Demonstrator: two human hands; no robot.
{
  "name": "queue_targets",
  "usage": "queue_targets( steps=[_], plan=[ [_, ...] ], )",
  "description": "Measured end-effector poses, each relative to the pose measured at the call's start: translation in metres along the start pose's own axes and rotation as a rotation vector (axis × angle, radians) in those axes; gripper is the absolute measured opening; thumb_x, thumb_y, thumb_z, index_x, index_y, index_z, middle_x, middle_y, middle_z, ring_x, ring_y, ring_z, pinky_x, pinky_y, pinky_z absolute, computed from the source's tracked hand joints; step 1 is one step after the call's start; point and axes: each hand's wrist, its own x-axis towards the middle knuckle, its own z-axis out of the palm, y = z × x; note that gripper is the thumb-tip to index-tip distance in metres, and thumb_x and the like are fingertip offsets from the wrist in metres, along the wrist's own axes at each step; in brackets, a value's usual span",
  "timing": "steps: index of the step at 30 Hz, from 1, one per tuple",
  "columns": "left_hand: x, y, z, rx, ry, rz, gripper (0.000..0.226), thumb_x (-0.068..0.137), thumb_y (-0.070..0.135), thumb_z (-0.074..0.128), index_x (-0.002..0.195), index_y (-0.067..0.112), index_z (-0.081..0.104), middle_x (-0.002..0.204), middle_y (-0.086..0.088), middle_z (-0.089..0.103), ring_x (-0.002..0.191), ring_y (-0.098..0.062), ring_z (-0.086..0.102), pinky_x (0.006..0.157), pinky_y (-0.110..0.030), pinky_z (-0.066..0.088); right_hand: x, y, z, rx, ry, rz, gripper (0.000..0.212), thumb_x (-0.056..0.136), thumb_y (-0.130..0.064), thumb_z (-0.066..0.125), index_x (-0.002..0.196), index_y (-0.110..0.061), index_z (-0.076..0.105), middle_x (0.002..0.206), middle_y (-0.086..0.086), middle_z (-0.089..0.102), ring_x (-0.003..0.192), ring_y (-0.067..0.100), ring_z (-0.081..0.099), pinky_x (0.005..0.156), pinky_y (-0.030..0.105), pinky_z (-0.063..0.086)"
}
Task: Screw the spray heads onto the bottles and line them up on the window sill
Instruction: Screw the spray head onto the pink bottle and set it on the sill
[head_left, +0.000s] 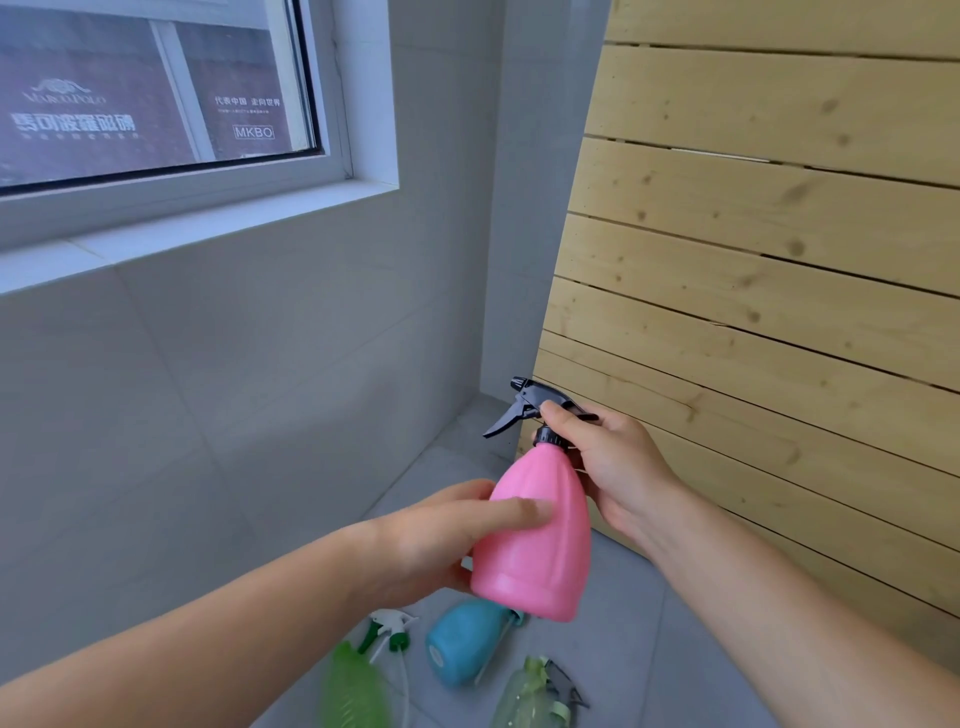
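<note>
Gripping the pink bottle (535, 540) with 2 hands in mid-air below the window sill (197, 228): left hand (436, 540) wrapping the ribbed lower body, thumb lying across the front, right hand (608, 462) closing around the black spray head (535, 402) and collar at the neck. Tilting slightly, glossy and bulbous, trigger pointing left. Lying on the grey floor beneath: blue bottle (462, 642), blurred green bottle (353, 686), pale green bottle (530, 696), loose white-and-green spray head (389, 629).
</note>
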Motion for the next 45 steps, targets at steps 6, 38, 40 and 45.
queue_targets(
  steps=[6,38,40,45],
  plan=[
    [0.004,-0.001,0.0,-0.019,0.002,-0.022,0.071,0.075,0.062,0.067,0.134,0.022,0.063,0.13,-0.007,0.073,0.121,-0.027,0.069,0.106,-0.045,0.054,-0.002,-0.004,0.0,0.039,-0.022,-0.001,0.016,0.086,-0.021,0.071,0.073,-0.012,0.067,0.074,0.009,0.07,0.064,0.023,0.06,0.064,0.032,0.049],
    [0.013,-0.002,0.008,-0.041,0.119,0.228,0.08,0.061,0.064,0.077,0.128,0.022,0.064,0.109,-0.008,0.079,0.094,-0.025,0.076,0.085,-0.043,0.06,-0.004,-0.016,-0.003,0.267,-0.092,-0.041,0.016,0.091,-0.018,0.064,0.099,-0.005,0.068,0.085,0.012,0.076,0.082,0.03,0.074,0.075,0.037,0.059],
    [0.012,-0.002,0.01,-0.023,0.143,0.248,0.08,0.059,0.065,0.076,0.126,0.024,0.063,0.11,-0.006,0.079,0.095,-0.024,0.077,0.079,-0.037,0.063,-0.005,-0.017,-0.001,0.25,-0.063,-0.07,0.014,0.091,-0.017,0.065,0.098,-0.005,0.067,0.086,0.013,0.075,0.081,0.03,0.073,0.075,0.036,0.06],
    [0.011,-0.002,0.011,0.01,0.211,0.263,0.08,0.054,0.067,0.076,0.122,0.028,0.063,0.112,-0.003,0.078,0.097,-0.021,0.077,0.074,-0.033,0.063,-0.012,-0.017,0.005,0.239,-0.037,-0.085,0.016,0.092,-0.014,0.063,0.101,-0.001,0.066,0.084,0.014,0.07,0.077,0.028,0.069,0.062,0.028,0.058]
  ],
)
